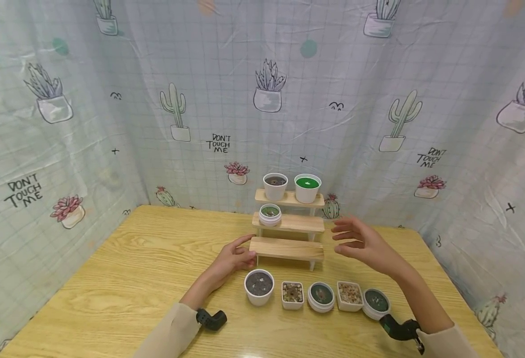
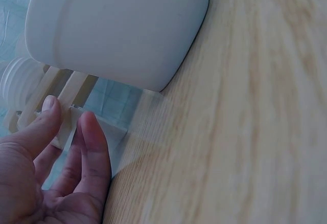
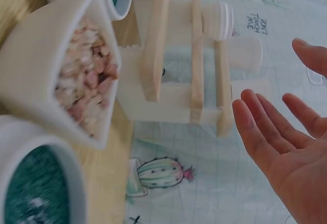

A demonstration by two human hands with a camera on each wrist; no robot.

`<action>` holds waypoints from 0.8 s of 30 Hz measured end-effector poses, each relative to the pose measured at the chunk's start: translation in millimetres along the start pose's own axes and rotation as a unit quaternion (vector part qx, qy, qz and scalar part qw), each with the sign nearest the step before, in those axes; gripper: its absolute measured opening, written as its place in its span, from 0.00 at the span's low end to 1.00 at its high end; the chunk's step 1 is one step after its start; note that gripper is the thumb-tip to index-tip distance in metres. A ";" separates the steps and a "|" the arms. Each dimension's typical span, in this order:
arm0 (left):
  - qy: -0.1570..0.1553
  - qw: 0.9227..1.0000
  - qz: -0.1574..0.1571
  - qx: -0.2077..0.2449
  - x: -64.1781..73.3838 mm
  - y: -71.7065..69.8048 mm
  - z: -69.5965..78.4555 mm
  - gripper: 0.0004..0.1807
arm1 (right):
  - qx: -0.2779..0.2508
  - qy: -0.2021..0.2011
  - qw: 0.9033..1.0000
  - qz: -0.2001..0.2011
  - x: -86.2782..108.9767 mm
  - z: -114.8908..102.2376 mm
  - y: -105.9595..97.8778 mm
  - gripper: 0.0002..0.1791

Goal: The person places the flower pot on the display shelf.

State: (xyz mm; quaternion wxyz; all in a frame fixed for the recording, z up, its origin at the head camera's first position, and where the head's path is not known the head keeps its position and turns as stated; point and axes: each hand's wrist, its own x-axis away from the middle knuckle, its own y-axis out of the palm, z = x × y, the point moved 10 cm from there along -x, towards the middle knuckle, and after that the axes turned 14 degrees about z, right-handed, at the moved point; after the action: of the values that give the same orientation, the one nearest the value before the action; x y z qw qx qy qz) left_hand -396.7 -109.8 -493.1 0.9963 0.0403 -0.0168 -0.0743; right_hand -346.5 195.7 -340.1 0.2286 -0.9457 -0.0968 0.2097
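Note:
A three-tier wooden plant stand (image 1: 287, 248) with pale legs stands mid-table. My left hand (image 1: 231, 261) is at the left end of its lowest step, gripping that end between thumb and fingers; the left wrist view shows the thumb (image 2: 47, 112) against the wood. To the right of the stand my right hand (image 1: 363, 246) is raised with loosely spread fingers, holding nothing. A grey-filled pot (image 1: 275, 187) and a green-topped pot (image 1: 307, 189) stand on the top step, a round ribbed pot (image 1: 269, 215) on the middle one. The lowest step bears nothing.
Before the stand, a row holds a tall round pot (image 1: 259, 287), a square pebble pot (image 1: 292, 295), a round dark-green pot (image 1: 321, 297), a square pink-pebble pot (image 1: 349, 296) and another round pot (image 1: 376, 303). A cactus-print curtain (image 1: 226, 69) surrounds the wooden table (image 1: 155, 248).

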 end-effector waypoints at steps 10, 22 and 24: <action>0.000 1.000 0.007 0.001 -0.3 -0.2 0.8 0.40 | -0.032 0.014 0.999 -0.023 21.2 20.4 -5.1 0.31; 0.000 1.000 0.002 0.000 0.7 -0.5 2.3 0.41 | -0.032 0.035 0.995 -0.090 40.8 59.8 -15.5 0.26; -0.001 1.000 0.002 -0.001 1.0 -0.1 1.4 0.41 | -0.039 0.040 0.992 -0.110 44.8 65.7 -16.0 0.26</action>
State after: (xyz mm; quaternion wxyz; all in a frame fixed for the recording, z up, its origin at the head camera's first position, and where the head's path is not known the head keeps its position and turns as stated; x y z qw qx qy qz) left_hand -395.8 -110.2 -491.8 0.9965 0.0393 -0.0183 -0.0722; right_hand -336.8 248.0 -401.3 0.2168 -0.9451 -0.1991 0.1417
